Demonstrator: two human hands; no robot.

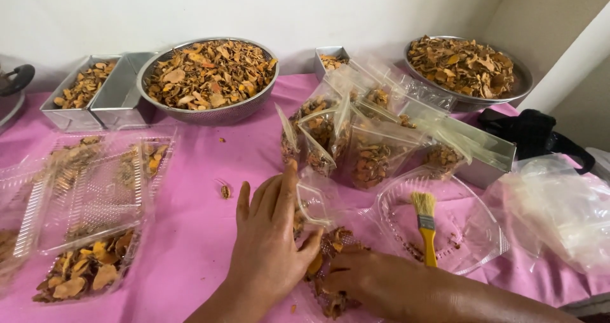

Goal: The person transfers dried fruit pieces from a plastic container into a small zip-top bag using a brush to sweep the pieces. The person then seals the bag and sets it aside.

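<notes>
My left hand [270,240] lies flat on the pink tablecloth [203,189], its thumb and fingers pinching the edge of a small clear plastic bag [314,202]. My right hand [368,278] rests low beside it on a small pile of dried orange-brown slices [333,243], fingers curled into the pile. Whether the right hand grips any slices is hidden. Several filled clear bags [356,145] stand upright just beyond the hands.
A yellow-handled brush [426,224] lies in a clear plastic lid [457,234] at right. Two metal bowls [210,75] [467,66] of dried slices sit at the back. Metal trays [95,97] and clear plastic containers [89,208] with slices are at left. Loose plastic bags [559,215] lie at right.
</notes>
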